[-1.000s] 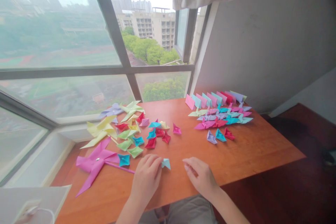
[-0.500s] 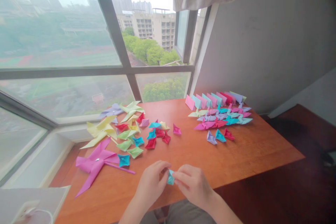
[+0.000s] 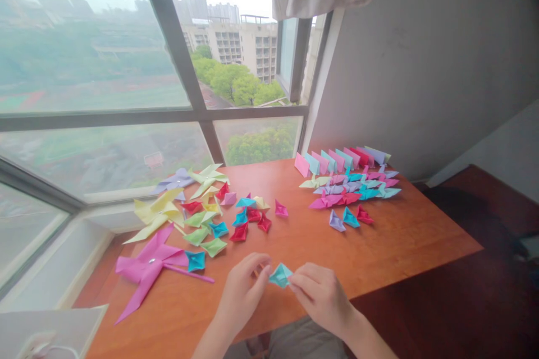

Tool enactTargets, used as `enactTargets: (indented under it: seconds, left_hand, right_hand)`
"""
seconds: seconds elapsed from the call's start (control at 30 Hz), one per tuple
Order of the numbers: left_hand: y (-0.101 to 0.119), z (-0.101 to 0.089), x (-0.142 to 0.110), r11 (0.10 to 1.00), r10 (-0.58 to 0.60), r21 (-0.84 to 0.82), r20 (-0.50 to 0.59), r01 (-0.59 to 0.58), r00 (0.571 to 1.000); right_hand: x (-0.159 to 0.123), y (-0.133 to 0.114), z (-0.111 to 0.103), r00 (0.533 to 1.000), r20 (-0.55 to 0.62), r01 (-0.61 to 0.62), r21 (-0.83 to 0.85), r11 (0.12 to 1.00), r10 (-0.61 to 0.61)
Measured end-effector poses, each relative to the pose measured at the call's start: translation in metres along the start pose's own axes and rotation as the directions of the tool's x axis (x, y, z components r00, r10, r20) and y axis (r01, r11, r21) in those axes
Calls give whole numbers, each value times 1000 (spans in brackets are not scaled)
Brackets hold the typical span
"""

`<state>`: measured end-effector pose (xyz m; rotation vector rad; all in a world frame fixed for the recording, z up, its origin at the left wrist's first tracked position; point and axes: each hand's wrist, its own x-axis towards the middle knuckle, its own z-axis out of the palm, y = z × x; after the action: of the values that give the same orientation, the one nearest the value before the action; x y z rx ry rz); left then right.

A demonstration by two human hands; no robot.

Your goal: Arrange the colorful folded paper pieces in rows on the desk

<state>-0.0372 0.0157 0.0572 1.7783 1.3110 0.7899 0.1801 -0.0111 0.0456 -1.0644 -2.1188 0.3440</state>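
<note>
A small light-blue folded paper boat is held just above the table's near part, its open side facing up. My right hand pinches its right tip between thumb and fingers. At the boat's left tip is my left hand, its thumb against the paper and its fingers curled; part of that grip is hidden. Beyond my hands lie more paper boats, among them a red one, a green one and a blue one.
Paper pinwheels, including a magenta one and a yellow one, lie along the left side. Toward the back right of the wooden table are rows of paper cranes and standing folded papers. Windows border the far side.
The light-blue boat has turned and spread wider, so more of it shows between my hands. My hands have moved slightly apart. The whole view has shifted a little.
</note>
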Motion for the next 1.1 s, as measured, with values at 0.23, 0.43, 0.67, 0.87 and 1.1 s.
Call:
enactTargets:
  seconds: [0.23,0.43,0.67,0.87,1.1]
  left_hand:
    - [-27,2,1,996,-8,85,-106,17,994]
    - [-33,9,-4,980,58,195,-71,-43,996]
    - [-34,8,-5,979,67,197,-78,-50,995]
    - [-33,7,-5,977,59,210,-63,-44,996]
    - [-30,7,-4,976,65,215,-72,-48,995]
  right_hand:
    - [-21,80,-71,843,-450,-387,-131,913,293]
    - [-55,165,-120,503,-622,-724,75,685,600]
    - [-73,204,-121,517,-593,-813,-117,570,617]
    - [-72,209,-115,505,-618,-824,-136,550,603]
    - [-75,210,-115,543,-606,-800,-162,577,582]
